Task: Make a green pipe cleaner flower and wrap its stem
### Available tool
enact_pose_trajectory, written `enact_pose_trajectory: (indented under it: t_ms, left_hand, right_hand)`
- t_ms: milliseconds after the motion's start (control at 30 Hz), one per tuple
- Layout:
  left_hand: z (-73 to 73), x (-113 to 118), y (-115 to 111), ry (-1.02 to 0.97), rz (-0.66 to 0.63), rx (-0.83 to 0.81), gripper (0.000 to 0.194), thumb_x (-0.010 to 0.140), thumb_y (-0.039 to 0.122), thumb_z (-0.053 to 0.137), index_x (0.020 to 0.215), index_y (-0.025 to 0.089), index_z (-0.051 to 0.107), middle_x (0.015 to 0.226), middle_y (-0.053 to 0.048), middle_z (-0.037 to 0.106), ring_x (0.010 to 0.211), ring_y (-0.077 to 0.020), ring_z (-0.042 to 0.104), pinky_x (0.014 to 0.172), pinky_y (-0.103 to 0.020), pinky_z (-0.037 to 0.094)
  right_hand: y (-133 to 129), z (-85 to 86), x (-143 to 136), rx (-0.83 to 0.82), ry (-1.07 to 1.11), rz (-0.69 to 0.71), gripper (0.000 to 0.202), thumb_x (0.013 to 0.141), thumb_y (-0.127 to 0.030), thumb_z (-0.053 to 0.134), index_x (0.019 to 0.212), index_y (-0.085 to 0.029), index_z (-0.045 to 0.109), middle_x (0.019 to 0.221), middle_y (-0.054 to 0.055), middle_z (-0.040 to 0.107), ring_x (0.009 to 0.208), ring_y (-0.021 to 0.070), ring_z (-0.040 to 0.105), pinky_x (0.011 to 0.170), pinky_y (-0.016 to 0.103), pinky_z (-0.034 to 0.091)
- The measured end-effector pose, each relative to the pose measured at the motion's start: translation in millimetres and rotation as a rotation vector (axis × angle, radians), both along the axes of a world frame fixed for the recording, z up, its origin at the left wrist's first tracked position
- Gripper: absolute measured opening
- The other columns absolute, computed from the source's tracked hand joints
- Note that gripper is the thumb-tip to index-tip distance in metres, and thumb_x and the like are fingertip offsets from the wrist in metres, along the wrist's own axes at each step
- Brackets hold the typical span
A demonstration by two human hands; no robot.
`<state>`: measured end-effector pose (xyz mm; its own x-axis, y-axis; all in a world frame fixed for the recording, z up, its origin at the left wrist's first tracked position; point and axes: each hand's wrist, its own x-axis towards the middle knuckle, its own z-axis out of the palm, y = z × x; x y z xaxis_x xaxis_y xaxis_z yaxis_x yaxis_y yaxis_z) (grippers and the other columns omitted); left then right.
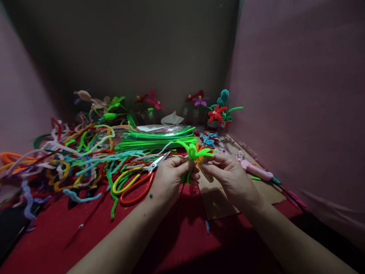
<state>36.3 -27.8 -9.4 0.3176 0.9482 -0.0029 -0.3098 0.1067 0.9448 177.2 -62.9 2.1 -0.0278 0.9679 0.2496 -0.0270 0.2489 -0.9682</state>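
The left hand (168, 177) pinches the base of a bright-green, fuzzy pipe-cleaner flower (192, 152), best kept steady; the curled right hand (235, 180) sits at its 3 o'clock, grip unclear.

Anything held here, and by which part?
A bright green pipe-cleaner flower: the left hand pinches it just below its center; the right hand is at its right-hand petal.

The bright-green, fuzzy, long-petalled flower (192, 151) is glowing vividly, and the silver-bladed metal scissors (154, 164) are pairing one yellow loop handle with one red. The flat cardboard sheet (218, 198) is showing tan; the smooth surface (182, 236), deep red.
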Motion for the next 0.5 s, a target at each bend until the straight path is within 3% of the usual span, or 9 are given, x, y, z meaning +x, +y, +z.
enact_pose_trajectory:
  t_ms: [167, 300, 500]
  left_hand:
    - [-3.9, 4, -3, -0.001, -0.035, 0.014, 0.023, 0.067, 0.029, 0.070, 0.063, 0.009, 0.059, 0.054, -0.004, 0.063, 0.045, -0.0128, 0.058, 0.047, -0.024, 0.048]
    - [-8.0, 6, -2, -0.025, -0.045, -0.017, 0.025, 0.066, 0.031, 0.070, 0.061, 0.011, 0.054, 0.051, -0.003, 0.062, 0.043, -0.0136, 0.058, 0.046, -0.026, 0.048]
    - [-5.3, 9, -5, 0.034, -0.019, 0.003, 0.015, 0.070, 0.024, 0.064, 0.066, 0.011, 0.057, 0.050, -0.002, 0.062, 0.042, -0.0129, 0.057, 0.047, -0.026, 0.049]
  right_hand:
    - [0, -10.0, -6, -0.012, 0.109, 0.002, 0.010, 0.075, -0.025, 0.061, 0.081, -0.020, 0.067, 0.064, -0.002, 0.057, 0.063, 0.0115, 0.052, 0.064, 0.026, 0.043]
    - [0, -19.8, -12, -0.098, 0.243, -0.023, 0.015, 0.073, -0.031, 0.064, 0.081, -0.019, 0.067, 0.054, -0.003, 0.053, 0.053, 0.0112, 0.051, 0.053, 0.026, 0.044]
    - [1, -25.7, -15, -0.174, 0.331, -0.013, 0.022, 0.070, -0.036, 0.067, 0.084, -0.018, 0.066, 0.056, -0.004, 0.054, 0.041, 0.0067, 0.044, 0.041, 0.022, 0.040]
